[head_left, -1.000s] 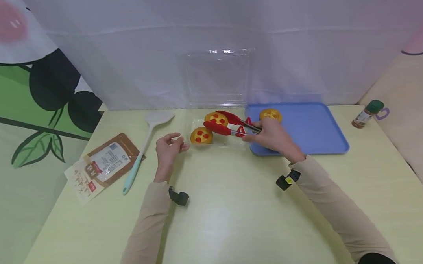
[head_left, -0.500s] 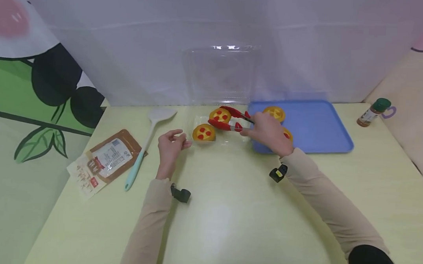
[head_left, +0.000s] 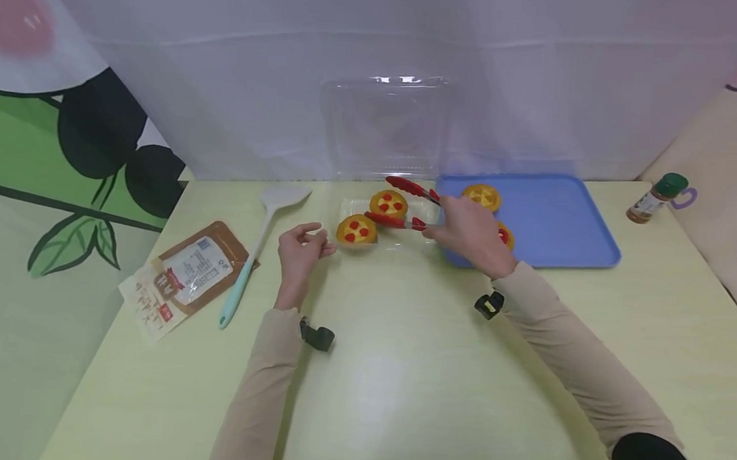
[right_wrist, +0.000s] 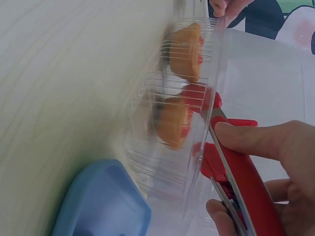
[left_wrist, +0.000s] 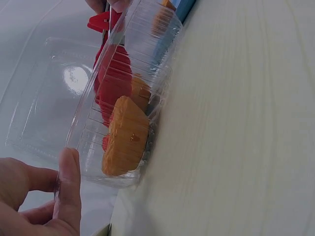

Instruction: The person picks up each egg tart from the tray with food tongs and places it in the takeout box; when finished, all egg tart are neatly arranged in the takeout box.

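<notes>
My right hand [head_left: 472,236] holds red-tipped tongs [head_left: 407,186], whose two arms are spread on either side of a small golden tart [head_left: 389,203] with red toppings. This tart sits in a clear plastic box [head_left: 408,244], beside a second tart [head_left: 357,229] nearer the left corner. In the left wrist view, the thumb and fingers of my left hand [left_wrist: 59,206] pinch the rim of the box. Right of the box lies a blue tray [head_left: 560,225] bearing a plain-topped tart [head_left: 482,196] and another tart [head_left: 505,236], partly hidden by my right hand.
Behind the base, the box's clear lid [head_left: 385,128] stands raised against the white curtain. A spatula [head_left: 243,279] and a brown-and-white packet [head_left: 187,277] lie on the left. A green-capped spice jar [head_left: 657,198] with a purple ring stands at the far right.
The arms of the tongs have spread apart, and the tart between them rests in the box. My right hand has shifted slightly; my left hand stays at the box's corner.
</notes>
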A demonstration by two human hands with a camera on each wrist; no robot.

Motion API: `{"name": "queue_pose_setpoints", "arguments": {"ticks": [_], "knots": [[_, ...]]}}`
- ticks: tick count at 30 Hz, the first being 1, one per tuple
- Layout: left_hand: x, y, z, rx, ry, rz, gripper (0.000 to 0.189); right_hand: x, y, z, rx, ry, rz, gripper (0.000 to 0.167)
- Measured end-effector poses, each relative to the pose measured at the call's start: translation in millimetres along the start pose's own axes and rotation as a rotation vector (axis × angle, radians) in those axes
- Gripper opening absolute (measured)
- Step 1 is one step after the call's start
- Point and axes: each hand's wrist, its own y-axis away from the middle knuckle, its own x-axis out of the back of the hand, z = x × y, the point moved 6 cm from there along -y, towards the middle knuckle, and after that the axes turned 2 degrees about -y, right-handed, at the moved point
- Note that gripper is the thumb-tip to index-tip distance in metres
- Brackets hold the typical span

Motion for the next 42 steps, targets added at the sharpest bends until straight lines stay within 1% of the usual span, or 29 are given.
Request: {"name": "queue_pose_setpoints", "arguments": {"ticks": [3,6,9,12,15,19,22,23,25,28,29,31,37,39,42], "knots": [[-1.3,-0.2,0.1,-0.001,-0.004,0.003,0.033,4.2,1.5,0.5,0.0,-0.006,0.006,0.043],[-2.6,-0.8,-0.2,-0.002,-0.01,0.002,0.033,8.3,3.4,2.1,-0.005,-0.045,0.009,0.045],[-3.8,-1.3,-0.8,-0.004,-0.01,0.0,0.033,10.6,5.6,7.5,-0.015,-0.128,0.014,0.039],[-6.0,-1.2,-1.3,-0.003,-0.017,-0.002,0.033,13.8,9.0,15.9,-0.013,-0.22,0.042,0.04],[-8.4,-0.7,-1.6,0.004,-0.013,-0.008,0.034,18.0,14.8,26.1,-0.021,-0.304,0.051,0.038],[-10.0,0.0,-1.4,0.0,-0.014,-0.021,0.034,25.2,26.4,40.6,-0.071,-0.395,0.026,0.039],[-10.2,0.3,-1.3,-0.009,-0.027,-0.033,0.032,32.0,36.7,52.9,-0.119,-0.448,0.027,0.049],[-10.2,0.3,-1.7,-0.01,-0.035,-0.037,0.032,34.3,40.3,57.3,-0.134,-0.463,0.034,0.054],[-9.9,-0.3,-2.7,-0.009,-0.051,-0.041,0.033,38.2,47.7,67.0,-0.167,-0.49,0.056,0.057],[-9.5,-0.7,-3.9,-0.007,-0.065,-0.047,0.033,44.0,59.0,82.4,-0.207,-0.498,0.095,0.06],[-9.5,-0.6,-3.9,-0.007,-0.064,-0.049,0.033,45.9,62.5,87.6,-0.209,-0.492,0.106,0.058],[-9.3,0.5,-3.1,-0.009,-0.061,-0.049,0.033,49.1,69.3,97.8,-0.216,-0.477,0.12,0.06],[-8.0,1.5,-2.5,-0.016,-0.072,-0.041,0.032,55.9,85.4,127.1,-0.288,-0.398,0.133,0.064],[-8.2,1.5,-2.5,-0.015,-0.077,-0.042,0.033,57.9,88.8,135.7,-0.301,-0.37,0.139,0.064],[-8.6,1.6,-3.0,-0.009,-0.077,-0.041,0.033,60.2,92.3,145.2,-0.297,-0.327,0.153,0.057]]}}
